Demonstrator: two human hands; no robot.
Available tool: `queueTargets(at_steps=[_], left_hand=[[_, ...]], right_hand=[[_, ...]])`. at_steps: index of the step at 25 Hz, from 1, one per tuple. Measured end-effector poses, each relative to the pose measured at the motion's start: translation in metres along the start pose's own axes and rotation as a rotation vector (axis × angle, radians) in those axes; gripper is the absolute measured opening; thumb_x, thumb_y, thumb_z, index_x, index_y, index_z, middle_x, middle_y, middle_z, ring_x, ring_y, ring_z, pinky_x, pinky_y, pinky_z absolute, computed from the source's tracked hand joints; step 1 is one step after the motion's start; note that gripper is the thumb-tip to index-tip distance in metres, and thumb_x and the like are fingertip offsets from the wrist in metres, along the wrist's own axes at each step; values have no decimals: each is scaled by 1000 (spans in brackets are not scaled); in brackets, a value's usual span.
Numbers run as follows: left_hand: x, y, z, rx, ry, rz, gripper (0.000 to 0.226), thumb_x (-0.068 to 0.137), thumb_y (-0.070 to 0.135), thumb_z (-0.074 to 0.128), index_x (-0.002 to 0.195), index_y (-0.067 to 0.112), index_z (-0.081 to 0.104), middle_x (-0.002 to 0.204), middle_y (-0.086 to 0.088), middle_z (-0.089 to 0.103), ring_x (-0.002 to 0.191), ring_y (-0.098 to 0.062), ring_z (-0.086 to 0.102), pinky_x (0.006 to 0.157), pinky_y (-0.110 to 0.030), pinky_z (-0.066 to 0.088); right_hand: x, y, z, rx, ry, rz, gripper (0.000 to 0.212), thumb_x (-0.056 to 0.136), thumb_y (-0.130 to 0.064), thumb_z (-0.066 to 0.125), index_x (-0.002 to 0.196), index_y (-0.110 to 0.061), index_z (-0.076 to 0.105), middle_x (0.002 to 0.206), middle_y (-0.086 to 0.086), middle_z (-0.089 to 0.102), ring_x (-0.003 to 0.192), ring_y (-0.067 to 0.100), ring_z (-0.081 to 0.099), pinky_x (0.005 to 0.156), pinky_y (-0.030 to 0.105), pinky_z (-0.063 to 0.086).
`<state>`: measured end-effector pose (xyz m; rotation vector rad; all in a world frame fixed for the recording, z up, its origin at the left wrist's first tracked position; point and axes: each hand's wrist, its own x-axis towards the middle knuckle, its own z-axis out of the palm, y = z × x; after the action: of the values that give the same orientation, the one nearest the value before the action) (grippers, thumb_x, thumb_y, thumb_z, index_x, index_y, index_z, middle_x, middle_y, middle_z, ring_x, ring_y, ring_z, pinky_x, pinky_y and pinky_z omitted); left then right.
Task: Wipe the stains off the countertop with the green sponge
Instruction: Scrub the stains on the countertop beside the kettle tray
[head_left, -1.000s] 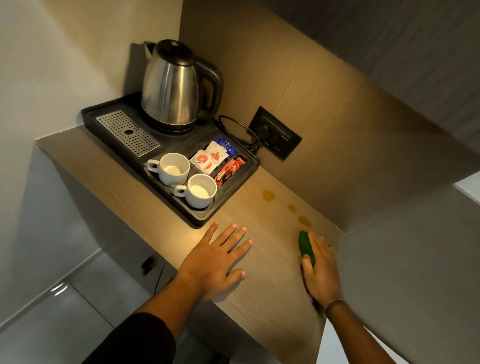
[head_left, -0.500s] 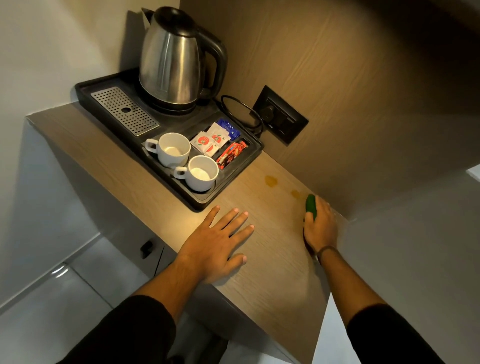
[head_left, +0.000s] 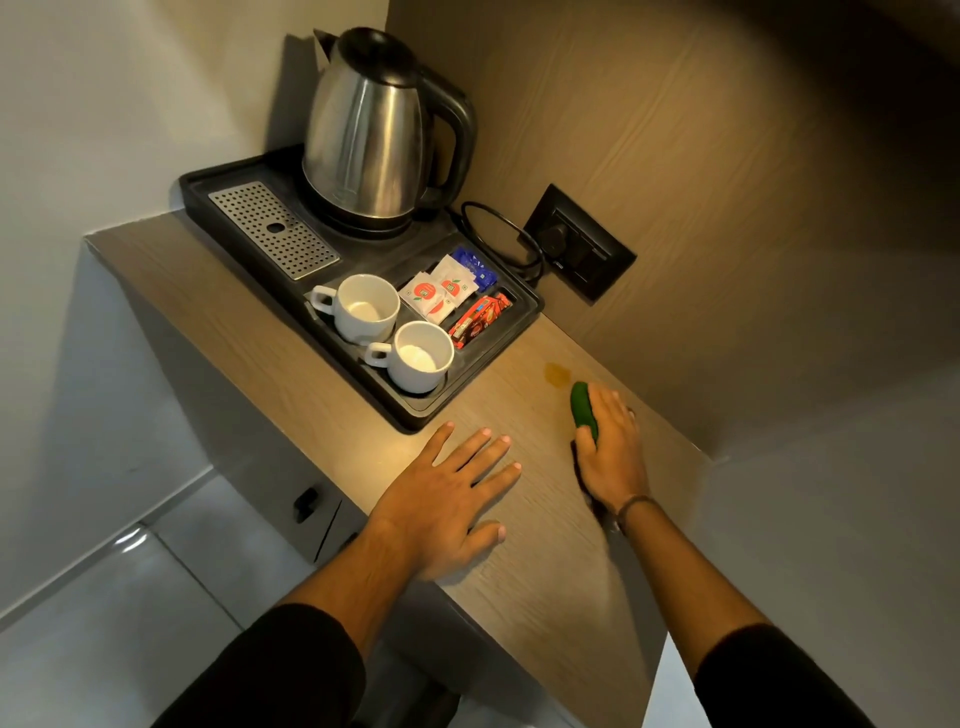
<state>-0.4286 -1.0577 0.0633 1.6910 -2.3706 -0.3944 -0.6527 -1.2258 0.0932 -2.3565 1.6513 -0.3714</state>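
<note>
My right hand (head_left: 613, 452) presses the green sponge (head_left: 583, 408) flat onto the wooden countertop (head_left: 545, 545), close to the back wall panel. Only the sponge's left edge shows from under the fingers. A yellowish stain (head_left: 557, 373) lies on the wood just beyond the sponge's tip, between it and the tray corner. No other stain shows; the hand and sponge cover the wood behind. My left hand (head_left: 447, 499) rests palm down with fingers spread near the front edge, holding nothing.
A black tray (head_left: 415, 415) to the left carries a steel kettle (head_left: 369, 130), two white cups (head_left: 363, 306), sachets (head_left: 441, 291) and a drip grate. A black wall socket (head_left: 582, 244) with the kettle's cord sits on the wooden back panel. The countertop's front edge drops to a tiled floor.
My right hand has slid the sponge away from me along the back wall, over the two nearer stains, up to the last stain. My left hand has stayed put.
</note>
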Motion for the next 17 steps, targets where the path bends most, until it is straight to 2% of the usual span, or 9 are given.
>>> queueTargets(at_steps=[1, 3, 6, 9, 11, 14, 16, 17], left_hand=[[0, 0, 0, 0, 1, -3, 72, 105, 67, 21, 166, 33, 3, 177, 0, -9, 161, -22, -16, 129, -59, -9], [1, 1, 0, 7, 3, -6, 72, 105, 68, 21, 166, 33, 2, 177, 0, -9, 161, -22, -15, 129, -59, -10], [1, 1, 0, 14, -9, -2, 72, 105, 67, 20, 166, 33, 1, 176, 0, -11, 161, -22, -17, 129, -60, -8], [0, 1, -2, 5, -13, -3, 72, 106, 66, 21, 165, 33, 0, 176, 0, -12, 160, -22, -18, 129, -60, -8], [0, 2, -4, -2, -17, -8, 72, 105, 67, 21, 165, 33, 0, 176, 0, -12, 160, -21, -18, 129, -59, -10], [0, 4, -5, 5, -27, -13, 72, 106, 66, 21, 165, 33, 0, 176, 0, -13, 160, -22, -19, 128, -60, -9], [0, 3, -5, 6, -34, -7, 72, 106, 66, 22, 166, 32, 0, 176, 0, -13, 160, -22, -19, 129, -60, -7], [0, 3, -5, 6, -34, -5, 72, 106, 66, 22, 166, 32, 0, 176, 0, -13, 160, -22, -18, 129, -60, -7]], right_hand=[[-15, 7, 2, -11, -8, -40, 63, 96, -24, 45, 158, -15, 35, 164, 10, 37, 154, 29, 24, 126, 50, 15], [-25, 20, -6, -22, 24, 9, 61, 98, -22, 46, 158, -15, 34, 163, 11, 37, 153, 29, 25, 127, 50, 16], [23, -7, -9, -8, 31, 125, 59, 99, -10, 51, 156, -10, 36, 161, 16, 40, 150, 33, 31, 124, 54, 20], [23, -37, 4, 32, -29, -19, 62, 99, -11, 53, 157, -11, 34, 164, 13, 35, 154, 31, 24, 127, 50, 14], [-15, -21, 6, 14, -43, -104, 64, 97, -22, 50, 159, -16, 33, 166, 9, 33, 155, 26, 19, 127, 45, 10], [-13, 5, -8, -3, 9, 14, 62, 97, -21, 47, 157, -14, 35, 163, 11, 37, 154, 29, 24, 127, 48, 13], [32, -14, -7, 5, 17, 117, 59, 99, -12, 51, 156, -10, 37, 161, 16, 41, 151, 35, 29, 125, 54, 19], [46, -28, -4, 18, 1, 107, 59, 99, -10, 52, 156, -10, 37, 161, 16, 41, 151, 35, 29, 124, 55, 20]])
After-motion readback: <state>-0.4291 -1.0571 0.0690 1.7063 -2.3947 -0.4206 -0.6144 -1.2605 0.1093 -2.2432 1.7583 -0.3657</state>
